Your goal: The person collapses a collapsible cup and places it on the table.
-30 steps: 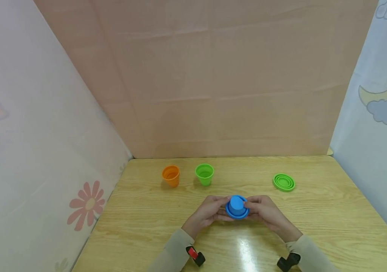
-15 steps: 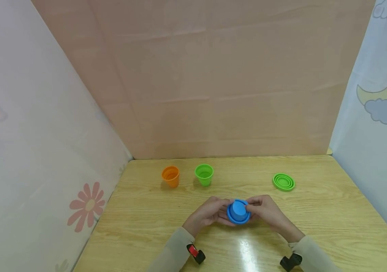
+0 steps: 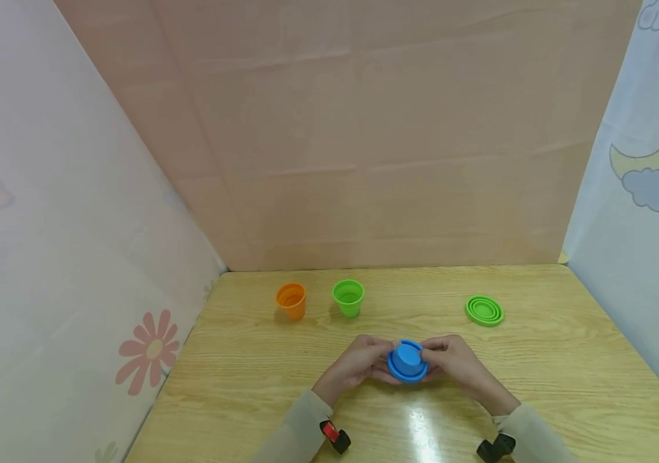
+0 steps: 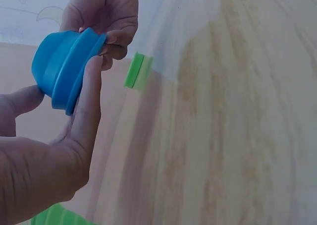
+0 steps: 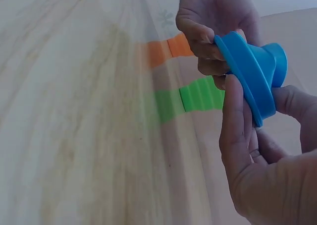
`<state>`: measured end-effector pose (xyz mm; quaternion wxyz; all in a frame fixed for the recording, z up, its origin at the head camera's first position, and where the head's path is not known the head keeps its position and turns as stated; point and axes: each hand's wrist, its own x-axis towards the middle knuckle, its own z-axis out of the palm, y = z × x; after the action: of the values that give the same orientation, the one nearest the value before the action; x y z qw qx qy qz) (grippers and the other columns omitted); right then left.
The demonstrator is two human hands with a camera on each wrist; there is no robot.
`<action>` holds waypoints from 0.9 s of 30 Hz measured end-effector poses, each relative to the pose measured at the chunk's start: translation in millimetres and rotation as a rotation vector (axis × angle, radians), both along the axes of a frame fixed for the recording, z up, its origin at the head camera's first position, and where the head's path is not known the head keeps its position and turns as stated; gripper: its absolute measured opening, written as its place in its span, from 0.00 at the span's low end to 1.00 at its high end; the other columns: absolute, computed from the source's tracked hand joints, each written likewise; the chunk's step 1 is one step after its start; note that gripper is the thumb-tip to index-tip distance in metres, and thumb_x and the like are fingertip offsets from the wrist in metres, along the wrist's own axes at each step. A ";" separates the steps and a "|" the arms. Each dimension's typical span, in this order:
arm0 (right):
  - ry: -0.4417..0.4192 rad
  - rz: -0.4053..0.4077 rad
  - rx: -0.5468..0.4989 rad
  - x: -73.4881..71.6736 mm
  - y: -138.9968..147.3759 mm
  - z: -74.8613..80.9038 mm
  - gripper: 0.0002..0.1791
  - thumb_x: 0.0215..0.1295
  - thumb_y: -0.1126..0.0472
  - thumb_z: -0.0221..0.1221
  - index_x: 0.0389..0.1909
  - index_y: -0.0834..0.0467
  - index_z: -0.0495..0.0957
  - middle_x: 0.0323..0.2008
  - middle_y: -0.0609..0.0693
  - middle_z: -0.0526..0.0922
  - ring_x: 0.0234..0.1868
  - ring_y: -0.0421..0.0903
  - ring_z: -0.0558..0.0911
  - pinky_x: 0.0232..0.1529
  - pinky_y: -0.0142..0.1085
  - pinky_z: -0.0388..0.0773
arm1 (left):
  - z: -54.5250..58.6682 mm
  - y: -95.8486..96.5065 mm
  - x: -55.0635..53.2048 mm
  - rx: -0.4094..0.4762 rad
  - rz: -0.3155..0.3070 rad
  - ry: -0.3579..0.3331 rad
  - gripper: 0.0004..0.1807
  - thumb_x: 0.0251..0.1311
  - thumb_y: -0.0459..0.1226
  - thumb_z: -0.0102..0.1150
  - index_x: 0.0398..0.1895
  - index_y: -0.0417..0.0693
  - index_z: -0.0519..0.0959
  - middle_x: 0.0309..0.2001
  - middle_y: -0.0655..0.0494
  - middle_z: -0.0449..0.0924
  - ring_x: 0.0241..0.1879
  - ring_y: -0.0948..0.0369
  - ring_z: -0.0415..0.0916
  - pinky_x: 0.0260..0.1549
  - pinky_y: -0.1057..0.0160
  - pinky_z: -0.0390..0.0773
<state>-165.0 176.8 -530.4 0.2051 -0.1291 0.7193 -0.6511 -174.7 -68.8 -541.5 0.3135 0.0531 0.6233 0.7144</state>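
Observation:
Between both hands is a blue collapsible cup [image 3: 407, 361], partly folded, its small base facing up toward the head camera and its wide rim underneath. My left hand [image 3: 359, 362] pinches the cup's left side, thumb by the base and fingers under the rim. On the opposite side my right hand [image 3: 455, 365] pinches it in the same way. In the left wrist view the blue cup [image 4: 64, 69] is tilted, its folded rings bunched near the rim. From the right wrist, the blue cup [image 5: 255, 76] shows its narrower base poking out from the wide rim.
An orange cup [image 3: 291, 300] and a green cup [image 3: 348, 298] stand expanded at the back left of the wooden table [image 3: 236, 399]. Farther right lies a flattened green collapsible cup [image 3: 484, 310]. Patterned side walls and a brown back panel enclose the table.
Both hands have brought the blue cup slightly toward the body and a little to the right. Its base has tilted a little. The other cups have stayed in place.

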 end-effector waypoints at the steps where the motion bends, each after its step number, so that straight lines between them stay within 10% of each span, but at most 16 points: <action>1: -0.006 -0.005 0.000 -0.5 0.3 0.5 0.18 0.74 0.65 0.59 0.54 0.78 0.80 0.37 0.51 0.91 0.33 0.44 0.91 0.40 0.43 0.93 | 0.4 -0.5 0.4 0.015 -0.002 0.002 0.21 0.76 0.46 0.59 0.56 0.38 0.86 0.48 0.39 0.90 0.44 0.52 0.91 0.45 0.51 0.92; 9: -0.033 -0.018 -0.035 -3.4 1.0 2.6 0.22 0.75 0.66 0.56 0.57 0.82 0.75 0.37 0.50 0.91 0.32 0.43 0.90 0.41 0.43 0.93 | 7.1 -2.8 5.8 0.097 0.023 0.029 0.20 0.75 0.38 0.57 0.58 0.31 0.82 0.49 0.38 0.90 0.42 0.55 0.91 0.45 0.52 0.91; 27: -0.211 0.099 -0.189 -2.5 0.9 3.5 0.18 0.81 0.61 0.52 0.57 0.70 0.81 0.47 0.49 0.87 0.47 0.43 0.90 0.53 0.41 0.91 | 4.6 7.8 8.7 -0.066 0.253 0.073 0.13 0.72 0.36 0.60 0.49 0.35 0.85 0.41 0.49 0.88 0.32 0.62 0.88 0.35 0.63 0.92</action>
<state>-167.5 177.8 -527.0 0.2984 -0.1141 0.6218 -0.7151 -166.1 -61.0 -537.0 0.1998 -0.0104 0.6591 0.7250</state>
